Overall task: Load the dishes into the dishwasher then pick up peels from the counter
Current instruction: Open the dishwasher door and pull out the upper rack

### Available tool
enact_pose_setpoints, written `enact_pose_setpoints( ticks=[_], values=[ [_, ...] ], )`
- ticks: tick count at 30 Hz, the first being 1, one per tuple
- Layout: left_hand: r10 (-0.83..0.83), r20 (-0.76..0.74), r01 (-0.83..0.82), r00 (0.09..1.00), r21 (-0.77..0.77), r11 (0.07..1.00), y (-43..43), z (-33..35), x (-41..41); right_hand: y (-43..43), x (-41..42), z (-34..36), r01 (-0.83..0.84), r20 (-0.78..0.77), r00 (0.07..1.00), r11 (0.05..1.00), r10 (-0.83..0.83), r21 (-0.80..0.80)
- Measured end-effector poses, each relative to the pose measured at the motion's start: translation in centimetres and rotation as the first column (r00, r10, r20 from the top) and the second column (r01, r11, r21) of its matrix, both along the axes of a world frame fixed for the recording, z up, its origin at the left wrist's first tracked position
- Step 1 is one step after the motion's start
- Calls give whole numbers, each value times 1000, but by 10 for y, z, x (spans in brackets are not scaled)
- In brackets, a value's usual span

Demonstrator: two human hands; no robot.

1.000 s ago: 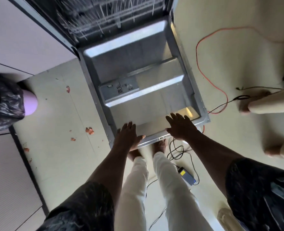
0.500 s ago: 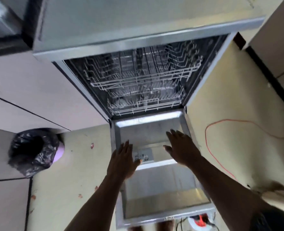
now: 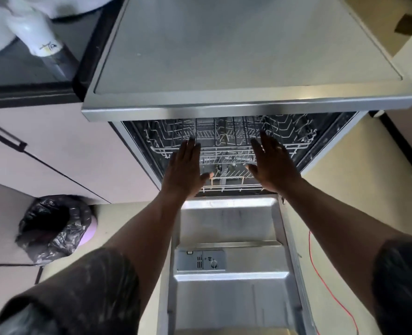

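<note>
Flanking the lowered door (image 3: 229, 298), bin (image 3: 52, 228) and red cable (image 3: 317, 268); left hand (image 3: 185, 170), right hand (image 3: 272, 168) spread, empty.

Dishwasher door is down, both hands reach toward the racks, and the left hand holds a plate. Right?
No. The left hand holds nothing: its fingers are straight, like those of the right hand. The head view shows this. The door is down and both hands reach toward the racks.

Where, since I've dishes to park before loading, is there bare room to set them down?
The dishwasher top is bare, bordered left by the dark counter. The open door panel is bare around the detergent dispenser. Crowded: white dishes on that counter; the left hand and right hand block the racks.
</note>
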State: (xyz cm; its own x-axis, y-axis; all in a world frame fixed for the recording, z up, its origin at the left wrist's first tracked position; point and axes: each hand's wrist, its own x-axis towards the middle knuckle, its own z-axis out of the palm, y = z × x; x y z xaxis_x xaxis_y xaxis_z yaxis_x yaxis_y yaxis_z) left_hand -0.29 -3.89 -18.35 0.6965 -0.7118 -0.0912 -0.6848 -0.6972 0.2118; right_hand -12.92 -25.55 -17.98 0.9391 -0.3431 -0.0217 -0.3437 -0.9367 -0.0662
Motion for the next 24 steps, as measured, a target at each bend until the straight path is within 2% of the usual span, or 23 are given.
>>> enact_pose_setpoints(
  ticks=[5,9,16,24],
  values=[
    [-13,-22,17,1000,168,986,-22,-15,24,-17,13,-13,29,-142,989,999,-31,-12],
    [-11,50,3,999,167,986,-23,-25,24,-21,11,-22,22,-157,987,1000,-20,11],
    [-8,32,1,999,214,977,-20,-20,11,-20,4,-21,44,-207,977,999,-40,16],
    [9,29,-14,1000,191,982,-4,-27,-17,-3,-23,-25,51,-198,979,999,-49,4]
  ],
)
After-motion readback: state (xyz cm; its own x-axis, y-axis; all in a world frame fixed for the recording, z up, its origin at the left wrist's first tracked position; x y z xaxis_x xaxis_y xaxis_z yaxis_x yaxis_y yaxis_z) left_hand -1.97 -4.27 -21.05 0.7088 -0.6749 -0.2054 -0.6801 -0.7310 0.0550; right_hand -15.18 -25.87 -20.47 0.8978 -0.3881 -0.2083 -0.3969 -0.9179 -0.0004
